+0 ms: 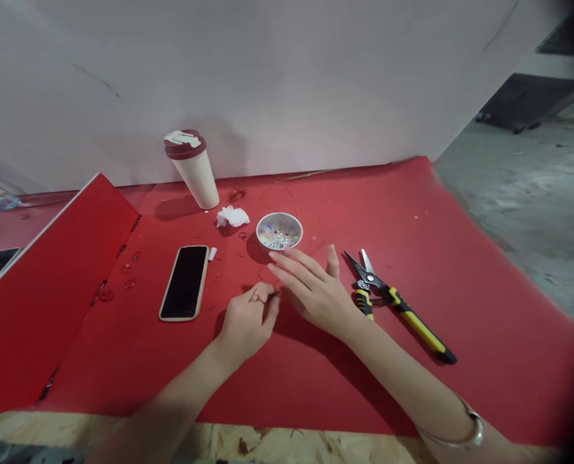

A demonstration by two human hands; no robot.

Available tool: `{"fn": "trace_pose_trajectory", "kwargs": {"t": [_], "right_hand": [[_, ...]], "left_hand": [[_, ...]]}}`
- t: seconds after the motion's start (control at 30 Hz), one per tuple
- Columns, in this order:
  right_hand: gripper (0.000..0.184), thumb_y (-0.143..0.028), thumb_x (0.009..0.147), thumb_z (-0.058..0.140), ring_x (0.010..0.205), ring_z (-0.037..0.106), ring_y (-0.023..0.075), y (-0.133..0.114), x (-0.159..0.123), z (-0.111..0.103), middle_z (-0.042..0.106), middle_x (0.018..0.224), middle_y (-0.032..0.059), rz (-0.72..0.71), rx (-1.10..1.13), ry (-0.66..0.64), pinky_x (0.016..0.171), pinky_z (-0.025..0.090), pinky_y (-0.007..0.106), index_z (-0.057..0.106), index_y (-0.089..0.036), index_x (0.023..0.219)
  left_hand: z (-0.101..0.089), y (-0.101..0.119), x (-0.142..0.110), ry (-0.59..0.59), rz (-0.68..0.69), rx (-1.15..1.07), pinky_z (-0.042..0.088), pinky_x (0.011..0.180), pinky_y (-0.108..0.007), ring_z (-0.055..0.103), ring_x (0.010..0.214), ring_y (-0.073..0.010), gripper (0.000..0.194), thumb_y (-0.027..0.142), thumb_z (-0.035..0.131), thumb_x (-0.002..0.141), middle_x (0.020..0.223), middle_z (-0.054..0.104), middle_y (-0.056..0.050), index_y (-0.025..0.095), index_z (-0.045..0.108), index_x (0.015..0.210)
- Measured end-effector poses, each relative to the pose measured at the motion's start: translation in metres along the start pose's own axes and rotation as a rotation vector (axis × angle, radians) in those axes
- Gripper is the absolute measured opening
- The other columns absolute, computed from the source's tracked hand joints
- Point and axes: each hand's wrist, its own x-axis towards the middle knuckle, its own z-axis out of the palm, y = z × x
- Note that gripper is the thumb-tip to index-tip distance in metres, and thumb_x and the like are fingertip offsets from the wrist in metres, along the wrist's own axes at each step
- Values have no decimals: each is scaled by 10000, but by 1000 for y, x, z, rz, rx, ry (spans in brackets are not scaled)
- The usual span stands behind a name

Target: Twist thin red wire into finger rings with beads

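My left hand (248,319) is closed in a pinch, thumb against the forefinger. Something thin and reddish shows at its fingertips, too small to name. A ring-like loop (257,297) sits on one of its fingers. My right hand (318,290) is beside it with the fingers stretched out and the thumb raised; its fingertips come close to the left ones. Just beyond the right fingers stands a small white bowl (260,240) with many small pale and coloured beads (280,235) in it. Thin dark strands lie around the bowl.
Yellow-black pruning shears (420,325) lie open at the right. A phone (185,283), crumpled tissue (232,217) and lidded cup (197,174) stand or lie left. Tangled wire (237,194) is behind. A red upright panel (59,290) borders the red table (461,277) at left; a wall rises behind.
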Motion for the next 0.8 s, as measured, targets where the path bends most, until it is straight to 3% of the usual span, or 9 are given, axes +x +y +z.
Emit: {"fn": "trace_pose_trajectory", "kwargs": {"t": [0.07, 0.13, 0.23, 0.3, 0.37, 0.47, 0.63, 0.8], "right_hand": [[285, -95, 900, 415, 1099, 540, 205, 0, 0, 3, 684, 1075, 47, 17, 13, -45, 1083, 73, 550, 580, -219, 1097], [253, -102, 915, 393, 908, 589, 187, 1, 0, 5, 701, 853, 36, 12, 28, -57, 1048, 196, 520, 618, -190, 991], [304, -97, 927, 326, 641, 526, 155, 3, -1, 8, 624, 653, 28, -47, 51, -66, 803, 421, 354, 625, -145, 906], [327, -114, 934, 308, 564, 469, 147, 1, -1, 9, 581, 607, 27, -41, 75, -54, 586, 396, 274, 617, -136, 828], [344, -129, 941, 302, 540, 437, 143, -3, -1, 11, 554, 589, 24, -14, 91, -45, 503, 333, 260, 601, -144, 771], [349, -113, 942, 288, 556, 431, 144, -8, -1, 12, 548, 600, 25, -25, 103, -27, 525, 329, 257, 589, -147, 767], [333, -98, 934, 314, 546, 428, 152, -17, 0, 13, 519, 585, 23, -62, 70, -59, 516, 313, 272, 578, -153, 739], [322, -76, 921, 299, 595, 470, 183, -30, 1, 17, 546, 617, 54, -129, 117, -107, 547, 387, 295, 610, -110, 845]], "left_hand": [[-1, 0, 0, 7, 34, -12, 370, 605, -273, 501, 589, -149, 34, 235, 560, 773, 696, 571, -17, 214, 576, 751], [-2, 1, 0, -1, 33, -98, 387, 606, -263, 507, 603, -141, 29, 237, 565, 773, 709, 554, -11, 209, 566, 770], [-1, 3, 2, -38, -47, -342, 422, 606, -247, 536, 640, -129, 87, 251, 567, 781, 766, 550, -8, 201, 538, 845], [0, 3, 4, -67, -128, -528, 420, 559, -237, 527, 581, -106, 131, 278, 571, 784, 761, 538, 5, 196, 514, 868], [0, 3, 7, -80, -190, -685, 396, 506, -226, 487, 498, -82, 161, 310, 582, 779, 694, 506, 30, 189, 501, 849], [1, 3, 10, -44, -241, -807, 358, 483, -209, 424, 470, -58, 206, 347, 615, 758, 645, 464, 46, 178, 499, 779], [4, 5, 11, 54, -335, -784, 334, 496, -191, 379, 516, -54, 290, 398, 662, 723, 686, 444, 51, 185, 476, 790], [7, 0, 7, 27, -358, -879, 388, 589, -203, 436, 610, -79, 383, 534, 631, 720, 728, 452, 34, 190, 513, 841]]}}
